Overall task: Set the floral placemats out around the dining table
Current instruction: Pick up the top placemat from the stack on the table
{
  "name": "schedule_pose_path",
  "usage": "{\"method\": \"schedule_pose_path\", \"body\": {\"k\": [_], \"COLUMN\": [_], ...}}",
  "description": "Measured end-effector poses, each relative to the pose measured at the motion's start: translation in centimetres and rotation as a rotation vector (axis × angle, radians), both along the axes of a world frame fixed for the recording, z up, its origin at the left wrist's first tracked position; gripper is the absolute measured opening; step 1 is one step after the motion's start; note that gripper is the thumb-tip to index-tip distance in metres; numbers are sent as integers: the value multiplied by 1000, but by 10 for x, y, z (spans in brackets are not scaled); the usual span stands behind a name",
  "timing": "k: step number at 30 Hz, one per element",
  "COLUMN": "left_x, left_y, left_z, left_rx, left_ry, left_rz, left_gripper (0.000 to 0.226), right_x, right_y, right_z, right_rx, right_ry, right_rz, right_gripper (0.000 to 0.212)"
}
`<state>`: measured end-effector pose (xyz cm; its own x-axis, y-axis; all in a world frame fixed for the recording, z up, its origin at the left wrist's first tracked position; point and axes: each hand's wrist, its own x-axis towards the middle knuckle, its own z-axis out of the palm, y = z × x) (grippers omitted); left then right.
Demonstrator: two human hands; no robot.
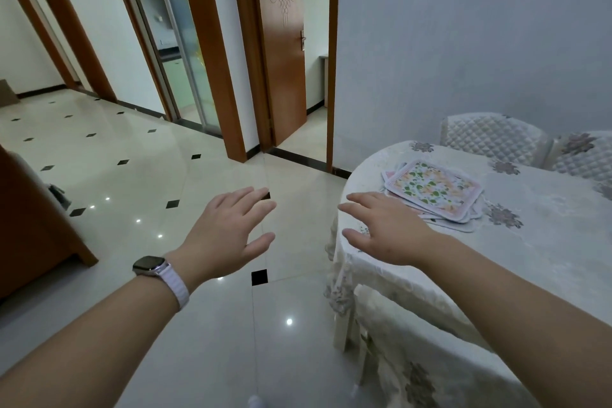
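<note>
We hold both hands out flat, palms down, and neither carries anything. Our left hand [228,232] hangs over the tiled floor [132,175], off the table altogether. Its fingers are straight and close together, with the thumb held apart. Our right hand [387,235] hovers above the rounded near end of the dining table [546,242], fingers likewise straight and nearly touching one another, thumb out to the side. The floral placemats [433,192] lie in one loose pile just beyond the right fingertips, close to that end edge of the table. None is laid at a seat yet, so we judge the job to be at its very start.

The pile is where trouble may come from. The mats are fanned and skewed, corners poking out at different angles, so a quick pinch at the top one may catch two or drag the lower ones along. Since the pile sits near the end edge, a dragged mat could slip over it and drop to the floor. The tablecloth [374,281] hangs loose over the edge, and a palm that presses and pulls may ruck it and shift the pile with it. The quilted chairs [490,136] stand tight against the far edge, so laying mats there likely calls for a long reach across, in which a forearm might sweep the rest. Our left hand is well apart from the pile and cannot steady it from there.
</note>
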<state>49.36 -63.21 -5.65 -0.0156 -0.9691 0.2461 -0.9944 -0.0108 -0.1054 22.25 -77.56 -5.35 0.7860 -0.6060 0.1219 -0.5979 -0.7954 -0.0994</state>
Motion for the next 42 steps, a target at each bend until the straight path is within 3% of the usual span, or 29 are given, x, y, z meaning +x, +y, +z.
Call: {"method": "schedule_pose_path", "body": {"k": [12, 20, 26, 33, 42], "left_x": [188, 258, 272, 261, 208], "left_y": [-185, -283, -365, -490, -647], "left_z": [-12, -18, -33, -51, -55], "left_rx": [37, 82, 124, 168, 169], "left_ry": [81, 91, 140, 171, 80], "left_rz": [-104, -175, -199, -206, -409], "left_gripper": [65, 57, 67, 55, 57], "right_x": [179, 231, 245, 263, 198], "right_y": [-142, -214, -286, -404, -502], "right_z": [-12, -17, -45, -79, -76], "right_rx": [17, 27, 75, 152, 132], "right_ry": [-14, -9, -31, -42, -79], "right_rz": [-159, -237, -285, -333, -502], "right_gripper": [53, 62, 53, 55, 58]}}
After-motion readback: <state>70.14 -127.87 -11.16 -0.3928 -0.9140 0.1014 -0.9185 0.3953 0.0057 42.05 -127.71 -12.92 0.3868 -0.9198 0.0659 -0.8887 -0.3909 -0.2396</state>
